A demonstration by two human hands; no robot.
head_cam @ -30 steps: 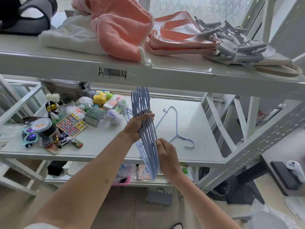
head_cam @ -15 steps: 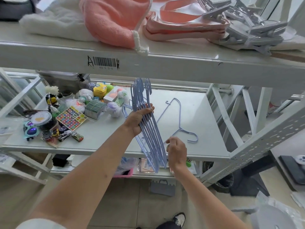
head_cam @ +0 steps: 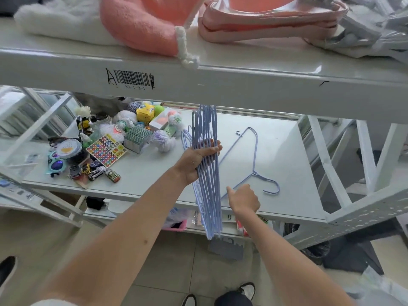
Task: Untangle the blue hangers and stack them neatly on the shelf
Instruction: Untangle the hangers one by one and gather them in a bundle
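At the far left of the middle shelf (head_cam: 276, 138) lie blue-framed sunglasses (head_cam: 55, 163), a round tin (head_cam: 68, 148), several toy cars (head_cam: 95, 171) and a sticker sheet (head_cam: 106, 149), with a heap of small toys (head_cam: 145, 120) behind them. Further right, the left hand (head_cam: 195, 161) grips a bundle of blue hangers (head_cam: 208, 173), fingers curled around the wires, holding them upright on edge above the shelf's front edge. Just beside the bundle, the right hand (head_cam: 242, 198) is loosely curled with its thumb out; whether it touches anything cannot be told. A single blue hanger (head_cam: 255, 161) lies flat on the shelf, its hook toward the front, its lower arm passing under that hand.
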